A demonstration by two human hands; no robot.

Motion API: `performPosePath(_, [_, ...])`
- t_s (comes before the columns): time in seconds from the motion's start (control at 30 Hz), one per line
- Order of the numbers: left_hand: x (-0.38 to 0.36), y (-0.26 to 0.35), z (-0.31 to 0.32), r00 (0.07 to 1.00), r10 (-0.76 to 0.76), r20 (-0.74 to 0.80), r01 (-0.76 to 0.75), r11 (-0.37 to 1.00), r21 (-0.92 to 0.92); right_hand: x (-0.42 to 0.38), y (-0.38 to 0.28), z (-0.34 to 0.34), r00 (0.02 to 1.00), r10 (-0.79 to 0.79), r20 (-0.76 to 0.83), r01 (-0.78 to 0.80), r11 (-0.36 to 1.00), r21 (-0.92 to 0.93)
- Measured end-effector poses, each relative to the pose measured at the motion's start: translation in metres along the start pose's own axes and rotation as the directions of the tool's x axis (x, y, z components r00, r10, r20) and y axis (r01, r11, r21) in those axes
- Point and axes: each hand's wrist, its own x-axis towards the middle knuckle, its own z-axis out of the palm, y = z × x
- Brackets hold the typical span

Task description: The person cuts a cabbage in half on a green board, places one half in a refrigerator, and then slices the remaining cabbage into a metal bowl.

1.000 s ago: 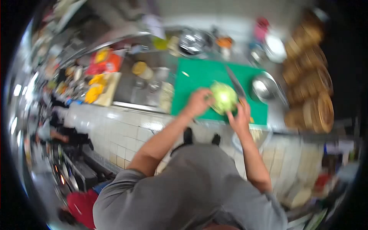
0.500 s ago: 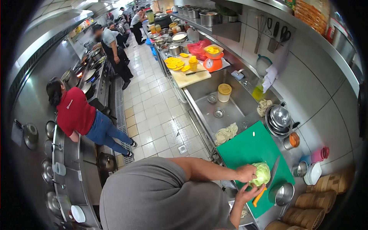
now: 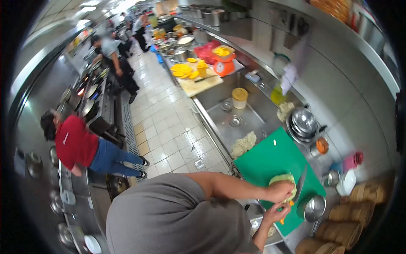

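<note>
A pale green head of cabbage [image 3: 284,177] rests on a green cutting board [image 3: 264,158], partly hidden by my hands. My left hand [image 3: 281,191] is closed over its top, knuckles up. Below it, my right hand [image 3: 277,212] has its fingers curled at the cabbage's lower edge, across an orange handle; the fingertips are blurred. That handle belongs to a kitchen knife [image 3: 301,181] lying on the board beside the cabbage, blade pointing to the far side. A steel pot [image 3: 314,208] stands at the board's right edge. A small white piece [image 3: 274,142] lies near the far corner.
Beyond the board is a steel sink [image 3: 258,114] with a lidded tub [image 3: 240,98] and a cloth [image 3: 244,144]. Stacked bowls [image 3: 303,122] and bamboo steamers [image 3: 340,233] line the wall side. A person in a red shirt [image 3: 76,142] stands behind, at the left.
My left hand has moved from the cabbage's near side to over its top and now covers more of it. My right fingers have curled in closer. The view has shifted slightly.
</note>
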Motion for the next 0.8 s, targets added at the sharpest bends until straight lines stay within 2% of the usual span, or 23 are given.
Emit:
performPosePath(0.03, [0.004, 0.002, -0.002, 0.997, -0.055, 0.051, 0.058, 0.997, -0.06, -0.008, 0.015, -0.006, 0.993, 0.122, -0.006, -0.121, 0.988, 0.099])
performPosePath(0.07, [0.009, 0.011, -0.003, 0.983, -0.105, 0.149, 0.124, 0.984, -0.126, 0.007, -0.01, 0.002, 0.959, 0.257, -0.121, -0.231, 0.953, 0.194])
performPosePath(0.1, [0.018, 0.003, 0.01, 0.987, -0.069, 0.142, 0.099, 0.972, -0.215, 0.028, -0.035, -0.005, 0.982, 0.154, -0.111, -0.132, 0.974, 0.187])
performPosePath(0.13, [0.02, -0.009, 0.029, 0.99, -0.032, 0.14, 0.068, 0.964, -0.258, 0.036, -0.03, -0.009, 0.925, 0.371, -0.081, -0.358, 0.923, 0.142])
performPosePath(0.17, [0.025, -0.003, 0.028, 0.982, 0.03, 0.185, 0.013, 0.974, -0.228, 0.034, -0.011, -0.006, 0.959, 0.232, -0.161, -0.218, 0.971, 0.096])
performPosePath(0.2, [0.03, 0.015, 0.022, 0.984, 0.129, 0.121, -0.11, 0.982, -0.152, 0.041, -0.02, -0.016, 0.981, 0.171, -0.093, -0.161, 0.982, 0.104])
performPosePath(0.23, [0.036, 0.029, 0.016, 0.974, 0.172, 0.147, -0.163, 0.984, -0.071, 0.048, -0.022, -0.024, 0.996, 0.053, -0.07, -0.052, 0.998, 0.024])
performPosePath(0.3, [0.039, 0.04, 0.016, 0.959, 0.157, 0.236, -0.162, 0.987, 0.005, 0.064, -0.017, -0.018, 0.992, 0.033, -0.122, -0.038, 0.998, -0.042])
performPosePath(0.4, [0.021, 0.02, 0.015, 0.927, 0.317, 0.202, -0.322, 0.947, -0.011, 0.064, 0.007, -0.018, 0.991, 0.113, 0.071, -0.118, 0.989, 0.084])
performPosePath(0.5, [-0.004, 0.01, 0.001, 0.921, 0.383, 0.068, -0.386, 0.88, 0.277, 0.066, 0.008, -0.01, 0.912, 0.409, -0.025, -0.402, 0.905, 0.139])
performPosePath(0.53, [-0.007, 0.0, -0.005, 0.934, 0.347, 0.081, -0.356, 0.895, 0.269, 0.068, 0.002, -0.009, 0.918, 0.39, -0.076, -0.374, 0.912, 0.166])
performPosePath(0.63, [-0.012, -0.02, -0.018, 0.956, 0.267, 0.122, -0.29, 0.926, 0.242, 0.072, 0.006, -0.008, 0.923, 0.354, -0.152, -0.344, 0.935, 0.088])
performPosePath(0.8, [-0.01, -0.019, -0.034, 0.961, 0.192, 0.198, -0.231, 0.952, 0.201, 0.095, 0.004, -0.015, 0.917, 0.382, -0.111, -0.382, 0.924, 0.021])
